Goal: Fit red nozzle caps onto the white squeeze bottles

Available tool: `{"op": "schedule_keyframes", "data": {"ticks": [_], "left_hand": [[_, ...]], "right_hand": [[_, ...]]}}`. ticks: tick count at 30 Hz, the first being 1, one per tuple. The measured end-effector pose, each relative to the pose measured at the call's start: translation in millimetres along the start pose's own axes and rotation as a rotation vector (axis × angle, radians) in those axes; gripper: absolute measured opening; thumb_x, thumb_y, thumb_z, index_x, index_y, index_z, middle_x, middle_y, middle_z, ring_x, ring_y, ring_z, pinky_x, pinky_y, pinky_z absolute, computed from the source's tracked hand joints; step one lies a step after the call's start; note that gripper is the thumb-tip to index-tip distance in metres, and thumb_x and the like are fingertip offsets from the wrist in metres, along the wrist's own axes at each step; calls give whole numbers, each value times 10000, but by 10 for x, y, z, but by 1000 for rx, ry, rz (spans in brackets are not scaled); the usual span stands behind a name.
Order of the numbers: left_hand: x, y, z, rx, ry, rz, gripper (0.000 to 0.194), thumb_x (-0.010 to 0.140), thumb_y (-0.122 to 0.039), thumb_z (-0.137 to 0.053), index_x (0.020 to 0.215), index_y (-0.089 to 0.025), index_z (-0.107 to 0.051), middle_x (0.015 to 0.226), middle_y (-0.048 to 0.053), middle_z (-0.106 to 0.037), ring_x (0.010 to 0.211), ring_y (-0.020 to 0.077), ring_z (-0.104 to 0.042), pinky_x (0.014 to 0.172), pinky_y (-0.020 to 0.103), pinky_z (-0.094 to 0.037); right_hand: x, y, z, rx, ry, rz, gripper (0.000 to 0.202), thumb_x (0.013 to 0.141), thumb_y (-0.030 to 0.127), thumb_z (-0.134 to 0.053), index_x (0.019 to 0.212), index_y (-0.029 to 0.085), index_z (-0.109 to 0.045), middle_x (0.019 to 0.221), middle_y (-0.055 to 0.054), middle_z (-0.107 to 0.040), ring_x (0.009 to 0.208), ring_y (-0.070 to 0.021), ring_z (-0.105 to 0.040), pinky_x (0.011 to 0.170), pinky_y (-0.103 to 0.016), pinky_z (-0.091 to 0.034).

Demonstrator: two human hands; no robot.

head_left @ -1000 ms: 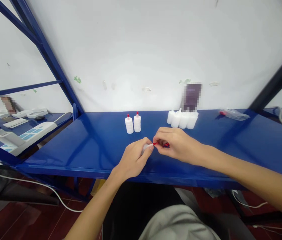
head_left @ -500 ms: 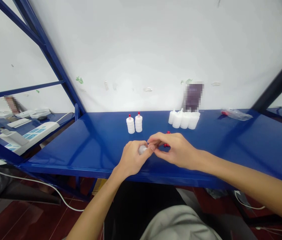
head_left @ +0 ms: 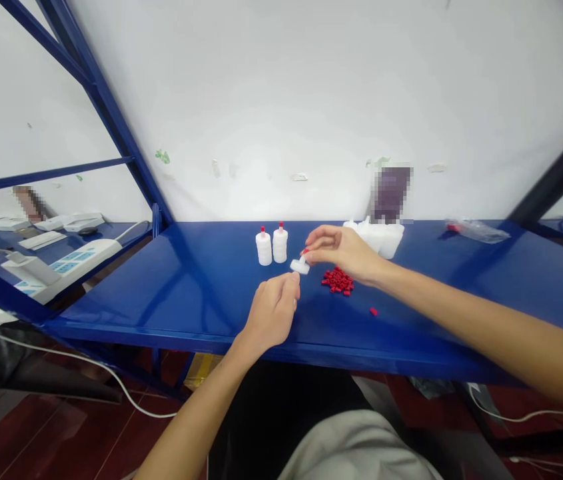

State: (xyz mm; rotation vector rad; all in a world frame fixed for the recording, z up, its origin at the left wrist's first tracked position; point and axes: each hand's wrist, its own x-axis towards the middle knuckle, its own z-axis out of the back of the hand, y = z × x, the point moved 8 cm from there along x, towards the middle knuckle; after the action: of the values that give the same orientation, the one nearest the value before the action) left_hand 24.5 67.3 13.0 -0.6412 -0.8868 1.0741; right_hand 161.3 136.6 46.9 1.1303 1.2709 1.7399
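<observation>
My left hand (head_left: 274, 308) is wrapped round a white squeeze bottle (head_left: 300, 267), whose shoulder and nozzle stick out past the fingers, tilted up and to the right. At the nozzle's tip, the fingers of my right hand (head_left: 346, 252) pinch a small red cap (head_left: 305, 252); how far it sits on the nozzle I cannot tell. Just below the right hand lies a pile of red caps (head_left: 338, 281), and one loose cap (head_left: 374, 311) is nearer the table's front. Two capped white bottles (head_left: 264, 248) stand upright beyond my left hand.
Several white bottles (head_left: 390, 240) stand behind my right hand, partly hidden by it. A clear plastic bag (head_left: 481, 231) with something red lies at the back right of the blue table (head_left: 171, 287). A power strip (head_left: 78, 265) is on the left, past the blue frame (head_left: 134, 167).
Both hands have moved; the right one went up and away from me, uncovering the pile of caps. The bottle's top with the red cap at its nozzle now shows.
</observation>
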Motion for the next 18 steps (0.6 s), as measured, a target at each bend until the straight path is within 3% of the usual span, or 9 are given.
{"op": "schedule_keyframes", "data": {"ticks": [4, 7, 10, 13, 18], "left_hand": [[3, 6, -10, -27, 16, 13, 460, 1001, -427, -287, 666, -183, -487, 575, -18, -506, 561, 129, -479, 571, 251, -344], [11, 49, -17, -73, 19, 32, 459, 995, -403, -287, 662, -178, -508, 572, -14, -511, 563, 127, -482, 567, 248, -346], [26, 106, -19, -122, 12, 54, 467, 990, -401, -297, 662, -172, -539, 560, -11, -512, 557, 126, -486, 563, 247, -350], [40, 142, -23, -176, 6, 62, 476, 992, -422, -307, 679, -170, -562, 549, -14, -507, 550, 125, -486, 565, 246, -359], [54, 169, -32, -222, 2, 78, 481, 996, -476, -315, 727, -174, -575, 550, -22, -510, 531, 119, -476, 556, 243, -367]], "right_hand": [[376, -203, 190, -252, -74, 16, 163, 672, 195, -764, 798, 176, -662, 751, -35, -730, 725, -189, -702, 740, -338, -570], [521, -286, 99, -535, -41, 81, 88, 703, 140, -722, 773, 170, -679, 734, -33, -727, 741, -188, -704, 728, -308, -559], [552, -288, -17, -693, 8, 108, 90, 733, 108, -684, 795, 169, -705, 751, -32, -743, 749, -183, -713, 736, -294, -553], [527, -187, 11, -801, -12, 122, 94, 769, 129, -657, 798, 176, -732, 748, -35, -754, 745, -193, -719, 748, -309, -546], [392, 39, 142, -709, -72, 134, 99, 771, 162, -649, 823, 165, -734, 889, -74, -760, 795, -214, -722, 756, -336, -555]]}}
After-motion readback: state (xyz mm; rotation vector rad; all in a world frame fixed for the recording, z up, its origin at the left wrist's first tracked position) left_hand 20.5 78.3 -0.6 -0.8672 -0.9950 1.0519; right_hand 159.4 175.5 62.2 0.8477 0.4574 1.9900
